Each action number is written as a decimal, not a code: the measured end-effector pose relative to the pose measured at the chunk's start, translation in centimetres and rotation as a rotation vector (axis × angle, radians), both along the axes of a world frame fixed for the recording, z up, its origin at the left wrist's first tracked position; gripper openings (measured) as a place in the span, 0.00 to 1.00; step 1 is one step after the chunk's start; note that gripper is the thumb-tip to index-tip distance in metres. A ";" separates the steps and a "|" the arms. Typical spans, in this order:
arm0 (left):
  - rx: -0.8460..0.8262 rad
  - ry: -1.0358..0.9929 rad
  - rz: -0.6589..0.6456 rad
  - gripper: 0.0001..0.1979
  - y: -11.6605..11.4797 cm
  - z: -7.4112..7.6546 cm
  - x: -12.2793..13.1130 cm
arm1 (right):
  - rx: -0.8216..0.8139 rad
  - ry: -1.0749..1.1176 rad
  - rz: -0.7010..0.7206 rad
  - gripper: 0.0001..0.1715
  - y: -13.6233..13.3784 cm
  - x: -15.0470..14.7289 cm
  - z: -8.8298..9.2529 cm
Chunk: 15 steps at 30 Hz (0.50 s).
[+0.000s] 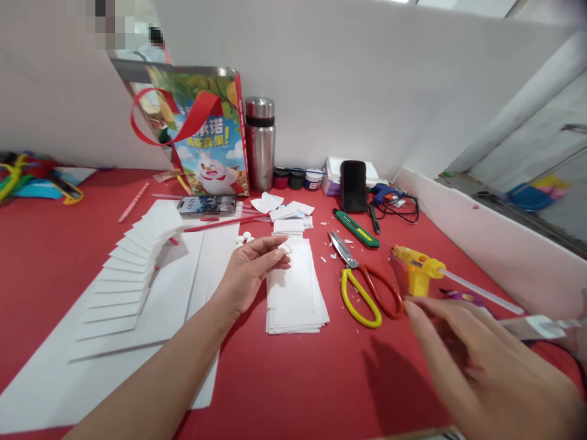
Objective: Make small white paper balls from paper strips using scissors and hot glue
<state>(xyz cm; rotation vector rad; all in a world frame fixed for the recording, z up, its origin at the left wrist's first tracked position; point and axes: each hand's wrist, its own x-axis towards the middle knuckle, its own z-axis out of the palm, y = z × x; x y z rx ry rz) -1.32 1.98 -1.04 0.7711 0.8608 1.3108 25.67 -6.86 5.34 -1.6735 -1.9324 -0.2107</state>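
My left hand [257, 269] is closed in a pinch around a small white piece [285, 249]. It hovers over a stack of white paper strips [293, 299]. A few more small white pieces [244, 238] lie just behind that hand. At the lower right, my right hand [486, 360] is slightly blurred, with thumb and forefinger drawn together; whatever may be between them is hidden. Beyond its fingertips stands a yellow hot glue gun [418, 267] with a clear glue stick in its back. Scissors [360, 281] with one yellow and one red handle lie between my hands.
To the left, a curved stepped row of white pieces [123, 275] stands on white board [41, 391]. A green utility knife [355, 228], a steel flask [261, 146], a printed bag [206, 140], paint jars [297, 178] and phones [353, 183] line the back.
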 end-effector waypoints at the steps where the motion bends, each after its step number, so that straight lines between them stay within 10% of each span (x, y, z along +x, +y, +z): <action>1: -0.018 -0.028 -0.010 0.14 0.0 0.0 0.0 | 0.003 0.043 0.113 0.15 0.3 -1.9 0.7; 9: -0.065 -0.163 -0.030 0.09 0.2 0.1 -0.2 | -0.336 0.754 0.515 0.17 10.5 -10.7 -2.5; 15: -0.053 -0.174 -0.046 0.09 0.5 -0.2 -0.3 | -0.419 0.876 0.587 0.22 9.8 -10.6 -5.2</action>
